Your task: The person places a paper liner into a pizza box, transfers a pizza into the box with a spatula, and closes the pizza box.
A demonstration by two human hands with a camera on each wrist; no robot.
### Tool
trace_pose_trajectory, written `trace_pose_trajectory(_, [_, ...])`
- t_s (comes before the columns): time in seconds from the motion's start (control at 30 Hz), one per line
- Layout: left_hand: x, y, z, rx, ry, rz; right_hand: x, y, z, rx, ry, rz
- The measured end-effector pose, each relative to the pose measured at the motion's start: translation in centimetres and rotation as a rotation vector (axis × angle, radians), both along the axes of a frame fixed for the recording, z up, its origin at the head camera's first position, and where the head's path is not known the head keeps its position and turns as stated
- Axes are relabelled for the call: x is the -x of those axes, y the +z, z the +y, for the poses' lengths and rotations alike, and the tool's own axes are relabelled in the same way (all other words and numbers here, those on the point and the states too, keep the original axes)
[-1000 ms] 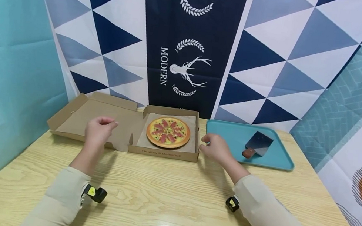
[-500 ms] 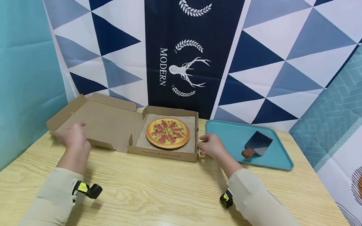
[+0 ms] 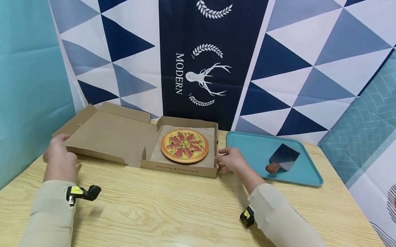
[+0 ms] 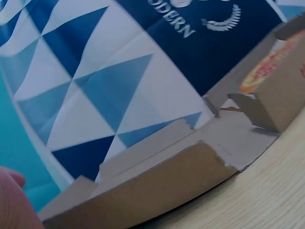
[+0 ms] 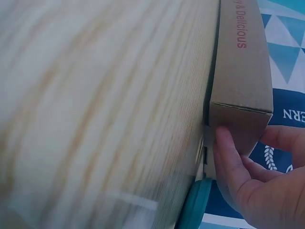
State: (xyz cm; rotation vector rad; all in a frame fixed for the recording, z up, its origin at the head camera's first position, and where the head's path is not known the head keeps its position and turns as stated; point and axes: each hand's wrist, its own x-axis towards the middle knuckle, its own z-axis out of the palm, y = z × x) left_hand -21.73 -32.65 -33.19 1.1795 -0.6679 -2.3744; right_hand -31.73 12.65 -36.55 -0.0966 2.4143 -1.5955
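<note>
An unfolded cardboard pizza box (image 3: 178, 169) lies on the table, its lid (image 3: 116, 132) laid flat to the left. On paper in the base rests a round pizza (image 3: 185, 145) with red and yellow topping. My left hand (image 3: 59, 160) is at the lid's outer left edge, fingertips by the front corner and thumb apart; the left wrist view shows only part of that hand (image 4: 14, 205). My right hand (image 3: 233, 160) holds the base's right wall. In the right wrist view its fingers (image 5: 228, 148) lie against the wall, with the thumb at the top edge.
A teal tray (image 3: 247, 143) stands right of the box, close to my right hand. On it lies a pizza server (image 3: 285, 156) with a metal blade and brown handle. A patterned cloth (image 3: 205, 59) hangs directly behind the box. The wooden table (image 3: 159, 208) extends in front.
My left hand has moved left and down from over the lid to its outer left edge. The right hand stays at the base's right wall, slightly closer in. Box, pizza and tray keep their places.
</note>
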Motion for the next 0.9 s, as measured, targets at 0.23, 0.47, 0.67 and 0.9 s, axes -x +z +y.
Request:
trace_pose_trajectory(0.23, [0.21, -0.29, -0.71, -0.163, -0.217, 0.027, -0.09, 0.24, 0.08, -0.020, 0.011, -0.008])
trace_pose_trajectory(0.47, [0.47, -0.72, -0.93, -0.195, -0.204, 0.067, -0.25, 0.28, 0.10, -0.012, 0.045, -0.027])
trace_pose_trajectory(0.67, [0.79, -0.91, -0.95, -0.245, -0.168, 0.092, -0.21, 0.13, 0.10, 0.000, 0.059, -0.025])
trace_pose_trajectory(0.9, [0.38, -0.39, -0.35, -0.207, -0.165, 0.108, -0.18, 0.10, 0.18, 0.006, 0.071, -0.031])
